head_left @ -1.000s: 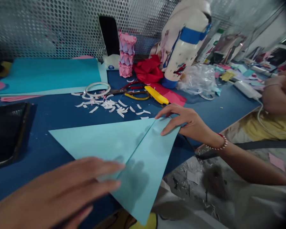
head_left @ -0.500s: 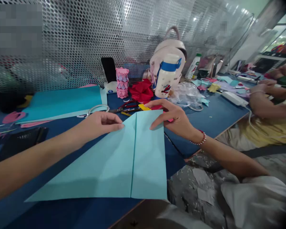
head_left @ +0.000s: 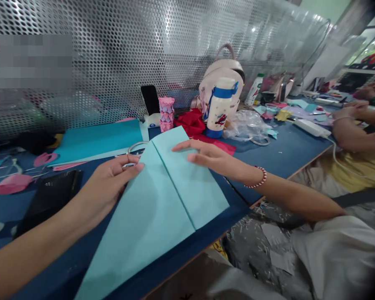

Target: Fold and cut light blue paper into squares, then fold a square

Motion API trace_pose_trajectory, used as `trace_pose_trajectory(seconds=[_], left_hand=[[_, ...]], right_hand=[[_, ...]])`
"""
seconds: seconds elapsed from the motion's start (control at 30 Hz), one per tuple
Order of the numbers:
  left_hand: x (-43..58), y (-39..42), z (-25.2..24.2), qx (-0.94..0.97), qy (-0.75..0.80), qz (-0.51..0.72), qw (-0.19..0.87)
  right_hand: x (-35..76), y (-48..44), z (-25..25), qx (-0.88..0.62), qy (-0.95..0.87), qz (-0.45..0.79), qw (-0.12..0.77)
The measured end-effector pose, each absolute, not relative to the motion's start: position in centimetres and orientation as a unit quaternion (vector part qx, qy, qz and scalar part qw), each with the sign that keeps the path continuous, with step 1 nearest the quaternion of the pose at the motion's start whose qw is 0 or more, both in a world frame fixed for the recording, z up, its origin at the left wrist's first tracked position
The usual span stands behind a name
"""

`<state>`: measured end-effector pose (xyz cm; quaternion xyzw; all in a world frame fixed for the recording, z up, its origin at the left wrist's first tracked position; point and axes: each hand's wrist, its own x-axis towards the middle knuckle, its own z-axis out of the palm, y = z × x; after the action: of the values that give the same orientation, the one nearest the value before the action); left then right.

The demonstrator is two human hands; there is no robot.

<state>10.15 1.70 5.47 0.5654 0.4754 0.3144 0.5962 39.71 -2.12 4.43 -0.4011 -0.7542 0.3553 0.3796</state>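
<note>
A folded light blue paper sheet point(head_left: 162, 200) lies on the dark blue table point(head_left: 281, 154), with a crease running from its far edge to its near right side. My left hand point(head_left: 112, 183) pinches the paper's left far edge between thumb and fingers. My right hand point(head_left: 206, 156) rests flat on the paper's far right flap, fingers stretched out. A beaded bracelet point(head_left: 258, 179) circles my right wrist.
Behind the paper stand a white-and-blue bottle point(head_left: 220, 108), a pink folded paper tower point(head_left: 166, 113), red paper point(head_left: 192, 121), a phone point(head_left: 150, 100) and a tape ring point(head_left: 136, 146). Teal sheets point(head_left: 96, 137) lie at the left, a black tray point(head_left: 50, 198) nearer. Another person's arms point(head_left: 356, 133) work at the right.
The paper has turned counter-clockwise, its far corner now pointing toward the bottle. My right hand flattened onto it; my left hand shifted to its left edge. The view rose slightly.
</note>
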Motion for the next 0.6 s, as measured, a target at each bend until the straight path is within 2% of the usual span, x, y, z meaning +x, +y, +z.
trace_pose_trajectory(seconds=[0.13, 0.27, 0.43, 0.6], left_hand=[[9.7, 0.3, 5.2, 0.509, 0.467, 0.342, 0.637], [8.9, 0.8, 4.8, 0.484, 0.445, 0.351, 0.667], [7.8, 2.8, 4.4, 0.483, 0.42, 0.406, 0.652], [6.9, 3.5, 3.9, 0.498, 0.404, 0.409, 0.649]], right_hand=[[38.6, -0.8, 4.7, -0.349, -0.821, 0.287, 0.349], [37.5, 0.7, 5.2, -0.292, -0.851, 0.281, 0.334], [36.2, 1.8, 5.8, -0.221, -0.885, 0.277, 0.303], [35.6, 2.3, 5.7, -0.243, -0.888, 0.251, 0.299]])
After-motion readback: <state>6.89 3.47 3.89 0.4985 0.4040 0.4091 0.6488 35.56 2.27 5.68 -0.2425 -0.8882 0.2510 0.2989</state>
